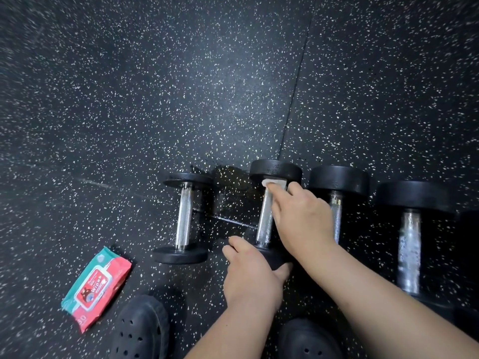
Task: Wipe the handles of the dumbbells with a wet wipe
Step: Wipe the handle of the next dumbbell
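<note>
Several black dumbbells with chrome handles lie in a row on the floor. My right hand (300,218) holds a white wet wipe (274,183) against the far end of the second dumbbell's handle (265,224), just under its far head. My left hand (250,270) grips that dumbbell's near head, which it mostly hides. The smallest dumbbell (184,217) lies to the left, untouched. Two bigger dumbbells, one (337,187) partly behind my right hand and one (410,244) at the far right, lie to the right.
A red and teal pack of wipes (97,287) lies on the speckled black rubber floor (181,99) at the lower left. My two black clogs, the left clog (141,330) and the right clog (308,340), stand at the bottom edge. A dark wet patch (233,187) marks the floor between the first two dumbbells.
</note>
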`<act>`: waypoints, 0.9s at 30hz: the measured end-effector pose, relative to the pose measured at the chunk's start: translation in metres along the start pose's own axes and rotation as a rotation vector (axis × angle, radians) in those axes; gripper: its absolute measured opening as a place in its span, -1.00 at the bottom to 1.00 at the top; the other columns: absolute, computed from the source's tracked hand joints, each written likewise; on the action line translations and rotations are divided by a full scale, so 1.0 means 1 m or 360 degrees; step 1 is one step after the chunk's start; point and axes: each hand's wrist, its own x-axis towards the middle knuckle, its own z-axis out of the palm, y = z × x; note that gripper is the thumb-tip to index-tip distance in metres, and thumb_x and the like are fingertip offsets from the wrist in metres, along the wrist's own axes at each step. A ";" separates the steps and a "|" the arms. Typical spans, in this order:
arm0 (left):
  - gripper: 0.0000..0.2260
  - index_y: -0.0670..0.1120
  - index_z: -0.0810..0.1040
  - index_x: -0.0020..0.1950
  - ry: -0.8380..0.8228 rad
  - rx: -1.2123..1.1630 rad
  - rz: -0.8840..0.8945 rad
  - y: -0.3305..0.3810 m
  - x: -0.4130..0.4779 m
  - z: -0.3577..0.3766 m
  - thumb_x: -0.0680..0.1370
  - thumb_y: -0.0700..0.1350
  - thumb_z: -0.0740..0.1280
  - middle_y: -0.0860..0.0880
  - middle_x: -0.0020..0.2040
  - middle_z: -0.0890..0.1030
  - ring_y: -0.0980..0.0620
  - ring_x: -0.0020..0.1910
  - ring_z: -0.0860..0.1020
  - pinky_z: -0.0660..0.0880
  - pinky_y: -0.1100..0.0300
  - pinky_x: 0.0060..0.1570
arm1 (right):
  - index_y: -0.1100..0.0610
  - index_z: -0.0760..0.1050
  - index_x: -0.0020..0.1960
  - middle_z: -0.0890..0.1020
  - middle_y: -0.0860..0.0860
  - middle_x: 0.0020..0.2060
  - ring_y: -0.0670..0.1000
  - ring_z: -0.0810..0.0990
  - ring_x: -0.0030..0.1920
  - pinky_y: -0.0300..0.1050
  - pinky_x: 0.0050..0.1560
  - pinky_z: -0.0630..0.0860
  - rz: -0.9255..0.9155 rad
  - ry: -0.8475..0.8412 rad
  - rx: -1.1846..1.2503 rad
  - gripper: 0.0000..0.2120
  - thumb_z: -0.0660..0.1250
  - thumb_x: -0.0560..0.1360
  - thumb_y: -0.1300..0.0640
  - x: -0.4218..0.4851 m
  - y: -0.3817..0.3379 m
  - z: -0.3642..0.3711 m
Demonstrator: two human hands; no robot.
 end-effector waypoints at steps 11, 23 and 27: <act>-0.06 -0.12 0.11 0.45 -0.0001 0.0012 0.0002 0.000 -0.001 -0.001 0.39 0.32 0.57 -0.06 0.33 0.30 -0.12 0.19 0.62 0.52 0.01 0.01 | -0.18 0.54 0.43 0.57 -0.03 -0.15 0.16 0.64 -0.25 -0.03 -0.37 0.45 0.0136 -0.0026 0.0205 -0.64 0.22 0.66 -0.09 -0.005 -0.004 0.000; -0.04 -0.14 0.14 0.47 0.0012 0.0012 0.0021 0.000 0.001 0.000 0.37 0.34 0.57 -0.06 0.33 0.31 -0.11 0.17 0.62 0.54 0.01 0.03 | -0.24 0.65 0.17 0.56 -0.15 -0.14 -0.05 0.59 -0.19 0.00 -0.13 0.58 0.0665 -0.0022 0.0957 -0.82 0.38 0.60 -0.16 -0.006 -0.004 0.005; -0.01 -0.14 0.12 0.49 0.0013 0.0022 0.0022 -0.001 0.001 -0.001 0.36 0.35 0.57 -0.07 0.37 0.30 -0.10 0.20 0.61 0.54 0.01 0.08 | -0.15 0.69 -0.05 0.70 -0.23 -0.16 -0.20 0.64 -0.11 -0.02 0.05 0.60 0.1062 0.0019 0.1416 -0.84 0.52 0.47 -0.20 0.001 -0.005 0.010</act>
